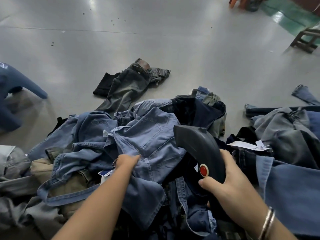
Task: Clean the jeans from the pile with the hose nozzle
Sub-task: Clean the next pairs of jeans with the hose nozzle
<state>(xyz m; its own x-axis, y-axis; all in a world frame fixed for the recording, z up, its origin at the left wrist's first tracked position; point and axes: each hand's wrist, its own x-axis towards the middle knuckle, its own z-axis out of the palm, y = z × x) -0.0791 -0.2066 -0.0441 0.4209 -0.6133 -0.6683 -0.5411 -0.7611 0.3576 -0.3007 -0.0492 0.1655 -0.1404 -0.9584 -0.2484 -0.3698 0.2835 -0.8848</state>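
Head view: one nozzle [199,153], two hands [225,184].

no readable text anywhere, white paper tag [249,145] on the dark jeans [245,158] carries print too blurred to read, small blue-and-white label [105,173] in the pile equally illegible

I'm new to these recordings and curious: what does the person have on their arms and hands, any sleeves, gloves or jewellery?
Both forearms are bare, with no sleeves in view and no gloves. The right hand has two thin metal bangles, silvery with a coppery tint, around its wrist. The left hand shows nothing on its wrist; its fingers are half hidden in denim, so rings cannot be ruled out.
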